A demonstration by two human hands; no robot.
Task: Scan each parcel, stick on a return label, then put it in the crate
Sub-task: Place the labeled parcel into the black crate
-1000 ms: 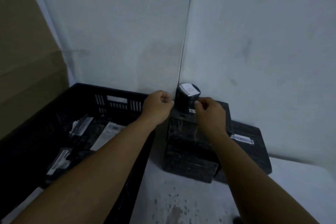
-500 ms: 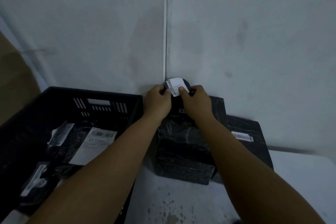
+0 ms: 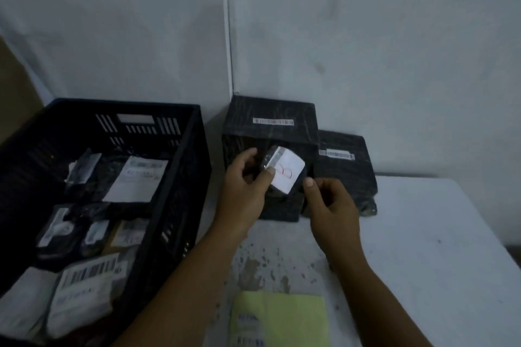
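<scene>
A small black parcel with a white label on top is lifted in front of the stacked boxes. My left hand grips its left side, thumb on the label. My right hand sits at its right edge with fingers curled, thumb tip touching the parcel's corner. The black plastic crate stands to the left, holding several labelled parcels. A large black wrapped box with a barcode strip stands in the corner, and a lower black box lies to its right.
A yellow sheet of labels lies on the white stained table at the near edge. Grey walls meet in the corner behind the boxes. A brown cardboard surface is at the far left.
Both hands lifted the small parcel off the top of the large box and brought it down and toward me. The view tilted down, revealing the table and yellow sheet.
</scene>
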